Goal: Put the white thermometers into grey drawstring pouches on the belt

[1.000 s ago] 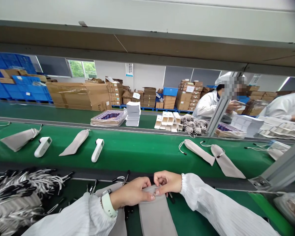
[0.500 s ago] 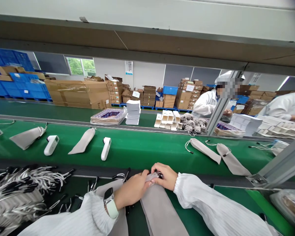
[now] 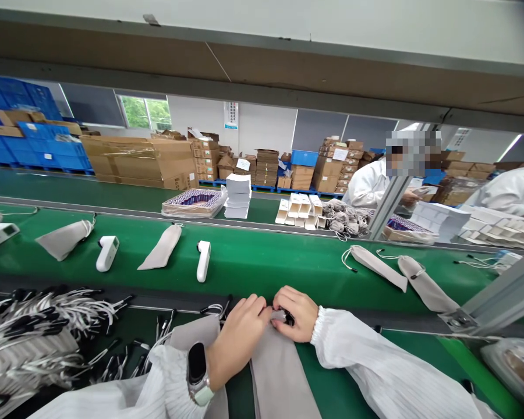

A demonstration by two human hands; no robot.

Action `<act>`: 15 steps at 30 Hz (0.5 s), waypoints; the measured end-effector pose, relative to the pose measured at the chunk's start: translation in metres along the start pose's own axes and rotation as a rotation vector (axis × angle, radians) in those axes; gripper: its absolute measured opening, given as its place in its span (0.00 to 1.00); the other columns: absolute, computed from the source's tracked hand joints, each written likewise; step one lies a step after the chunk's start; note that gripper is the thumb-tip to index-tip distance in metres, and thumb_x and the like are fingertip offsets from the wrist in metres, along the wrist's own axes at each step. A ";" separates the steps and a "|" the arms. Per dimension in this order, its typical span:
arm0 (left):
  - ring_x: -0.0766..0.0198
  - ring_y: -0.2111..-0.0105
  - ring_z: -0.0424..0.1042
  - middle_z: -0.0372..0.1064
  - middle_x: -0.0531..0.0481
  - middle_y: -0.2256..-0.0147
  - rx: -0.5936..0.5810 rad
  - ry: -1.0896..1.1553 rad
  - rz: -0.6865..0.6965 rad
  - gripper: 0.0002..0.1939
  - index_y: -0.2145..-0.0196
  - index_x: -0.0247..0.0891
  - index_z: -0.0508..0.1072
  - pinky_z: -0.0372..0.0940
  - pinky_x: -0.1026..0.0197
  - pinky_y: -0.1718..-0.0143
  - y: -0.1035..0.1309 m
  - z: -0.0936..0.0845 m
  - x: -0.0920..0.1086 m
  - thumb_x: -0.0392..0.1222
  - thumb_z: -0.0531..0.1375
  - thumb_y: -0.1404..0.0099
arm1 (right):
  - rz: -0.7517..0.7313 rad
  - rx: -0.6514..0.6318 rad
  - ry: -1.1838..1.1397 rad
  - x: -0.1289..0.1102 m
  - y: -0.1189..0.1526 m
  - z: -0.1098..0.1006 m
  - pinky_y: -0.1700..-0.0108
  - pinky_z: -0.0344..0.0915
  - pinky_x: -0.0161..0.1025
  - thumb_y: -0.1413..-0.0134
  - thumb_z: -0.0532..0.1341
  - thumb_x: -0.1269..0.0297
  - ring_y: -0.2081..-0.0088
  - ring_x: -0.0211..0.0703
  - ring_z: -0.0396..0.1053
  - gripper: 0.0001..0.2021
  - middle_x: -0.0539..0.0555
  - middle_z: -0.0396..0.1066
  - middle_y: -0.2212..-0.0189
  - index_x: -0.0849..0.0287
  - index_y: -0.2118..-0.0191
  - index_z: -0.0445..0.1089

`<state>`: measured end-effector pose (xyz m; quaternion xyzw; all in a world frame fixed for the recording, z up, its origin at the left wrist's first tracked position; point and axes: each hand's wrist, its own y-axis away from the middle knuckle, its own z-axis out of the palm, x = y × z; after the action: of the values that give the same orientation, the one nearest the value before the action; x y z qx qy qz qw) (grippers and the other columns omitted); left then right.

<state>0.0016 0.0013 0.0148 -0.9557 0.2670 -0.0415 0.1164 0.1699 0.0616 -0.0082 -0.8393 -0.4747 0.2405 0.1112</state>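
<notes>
My left hand [image 3: 241,333] wears a watch [image 3: 197,365] at the wrist and has its fingers closed on the top end of a long grey pouch [image 3: 279,372]. Close beside it, my right hand [image 3: 297,314] pinches the same end, where a black cord piece [image 3: 289,318] shows between its fingers. The pouch hangs toward the bottom edge of the view. Under my left forearm lies another grey pouch [image 3: 196,333]. A heap of pouches with white cords and black tips [image 3: 48,343] fills the lower left.
Beyond my hands, a green belt [image 3: 262,256] carries grey pouches [image 3: 163,247] and white handheld devices [image 3: 203,262]. A metal post [image 3: 502,291] slants up at the right. On the far belt stand paper stacks [image 3: 237,195] and open white boxes [image 3: 301,209]. Two people in white sit beyond.
The pouches and devices on the green belt have shifted right. My left hand has turned, its fingers now more curled over the pouch's top. The right hand stays on the pouch.
</notes>
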 end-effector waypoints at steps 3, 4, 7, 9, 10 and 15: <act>0.59 0.66 0.59 0.59 0.49 0.67 -0.022 0.041 -0.022 0.07 0.67 0.37 0.63 0.56 0.58 0.66 0.000 0.001 -0.001 0.30 0.47 0.38 | -0.024 -0.035 0.007 -0.004 0.001 -0.003 0.65 0.58 0.37 0.59 0.56 0.64 0.66 0.41 0.59 0.08 0.53 0.62 0.70 0.58 0.68 0.60; 0.59 0.65 0.59 0.59 0.49 0.67 -0.028 0.055 -0.032 0.07 0.67 0.37 0.63 0.56 0.58 0.66 0.000 0.001 -0.002 0.30 0.48 0.39 | -0.023 -0.042 0.007 -0.004 0.001 -0.003 0.65 0.58 0.37 0.59 0.57 0.64 0.66 0.41 0.59 0.09 0.53 0.61 0.70 0.58 0.68 0.60; 0.59 0.65 0.59 0.59 0.49 0.67 -0.028 0.060 -0.044 0.06 0.67 0.37 0.62 0.56 0.58 0.66 0.000 0.002 -0.004 0.30 0.49 0.40 | 0.002 -0.048 -0.009 -0.002 0.000 -0.001 0.65 0.58 0.37 0.59 0.57 0.63 0.66 0.41 0.59 0.09 0.53 0.61 0.70 0.58 0.68 0.61; 0.59 0.65 0.59 0.59 0.49 0.66 -0.026 0.053 -0.037 0.06 0.67 0.36 0.62 0.56 0.58 0.66 0.001 0.003 -0.005 0.29 0.49 0.41 | 0.015 -0.049 -0.026 0.000 0.000 0.001 0.64 0.58 0.37 0.58 0.58 0.62 0.66 0.40 0.59 0.11 0.53 0.62 0.69 0.58 0.66 0.61; 0.59 0.65 0.59 0.59 0.48 0.66 -0.028 0.050 -0.033 0.07 0.67 0.36 0.62 0.56 0.58 0.66 0.001 0.002 -0.005 0.28 0.49 0.41 | 0.022 -0.053 -0.033 0.000 -0.001 0.001 0.64 0.58 0.37 0.57 0.58 0.61 0.66 0.40 0.59 0.11 0.53 0.62 0.69 0.58 0.65 0.61; 0.58 0.66 0.58 0.59 0.47 0.67 -0.059 0.009 -0.024 0.09 0.68 0.36 0.63 0.56 0.57 0.67 0.003 -0.002 -0.001 0.27 0.47 0.41 | 0.048 -0.091 -0.048 -0.001 -0.002 -0.001 0.64 0.58 0.35 0.54 0.58 0.60 0.66 0.39 0.59 0.08 0.52 0.61 0.70 0.59 0.69 0.62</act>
<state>-0.0016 -0.0011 0.0163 -0.9617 0.2572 -0.0392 0.0866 0.1683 0.0614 -0.0063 -0.8487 -0.4673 0.2412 0.0559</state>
